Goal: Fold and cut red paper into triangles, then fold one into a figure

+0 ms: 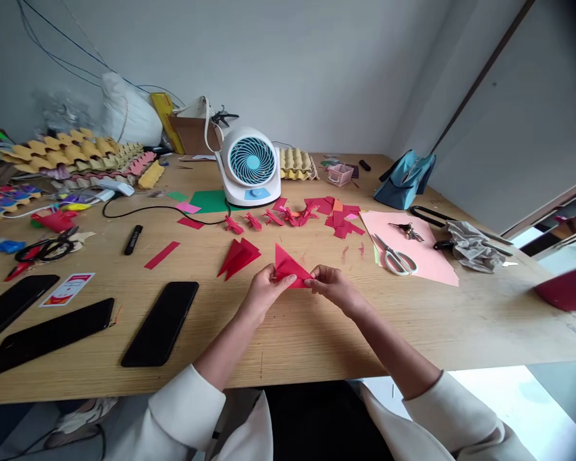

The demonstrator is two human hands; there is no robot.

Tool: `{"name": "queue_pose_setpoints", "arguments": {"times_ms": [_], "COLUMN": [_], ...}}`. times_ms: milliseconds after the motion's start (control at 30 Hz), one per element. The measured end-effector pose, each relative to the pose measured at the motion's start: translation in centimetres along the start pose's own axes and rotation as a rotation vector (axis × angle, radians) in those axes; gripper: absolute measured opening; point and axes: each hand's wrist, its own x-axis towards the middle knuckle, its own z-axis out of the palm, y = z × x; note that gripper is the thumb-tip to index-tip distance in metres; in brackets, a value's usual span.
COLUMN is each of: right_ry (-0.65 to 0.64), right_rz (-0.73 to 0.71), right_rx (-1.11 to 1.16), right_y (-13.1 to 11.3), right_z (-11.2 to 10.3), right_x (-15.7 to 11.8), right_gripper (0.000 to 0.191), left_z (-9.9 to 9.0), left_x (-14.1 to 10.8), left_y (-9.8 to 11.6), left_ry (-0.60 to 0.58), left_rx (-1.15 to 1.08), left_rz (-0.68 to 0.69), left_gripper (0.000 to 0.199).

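A red sheet of paper folded into a triangle point(290, 266) is held just above the table, in front of me. My left hand point(267, 288) pinches its left side, with the thumb lying over the paper. At the right corner, my right hand point(333, 287) grips it between thumb and fingers. Left of the hands lie folded red paper triangles point(239, 257). Beyond them, several small folded red paper figures point(274, 218) stand in a row. Loose red paper pieces point(342, 218) are piled behind and to the right. A red paper strip point(162, 255) lies farther left.
A white fan point(250, 168) stands at the back. Scissors point(399, 261) and keys point(408, 230) rest on pink paper point(432, 266) at right. On the left are a black phone point(160, 323), a black marker point(133, 240), black-handled scissors point(45, 248) and egg trays point(77, 153).
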Motion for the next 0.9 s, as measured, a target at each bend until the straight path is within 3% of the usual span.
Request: {"name": "queue_pose_setpoints", "arguments": {"times_ms": [267,500,667,900], "right_ry": [-0.173,-0.251,-0.128,-0.079], "right_rz": [-0.08,-0.137,-0.133,-0.109], "right_rx": [-0.02,0.127,0.188,0.177], "right_y": [-2.8,-3.0,-0.6,2.1], "right_z": [-0.5,0.0,-0.2,-0.4], "right_x": [2.2,3.6,4.8,5.4], "right_gripper": [0.041,0.04,0.042,0.043], "left_z": [-0.1,0.2,1.3,1.1], "left_x": [1.4,3.5,5.1,6.7], "left_y": [3.3,4.9,3.2,-0.5], "left_ry": [-0.105,-0.066,-0.058,-0.115], "left_rx": [-0.112,0.004,0.003,-0.092], "left_rz": [-0.104,-0.05,-0.024,-0.021], "left_gripper": [0.04,0.039,0.039,0.035]}}
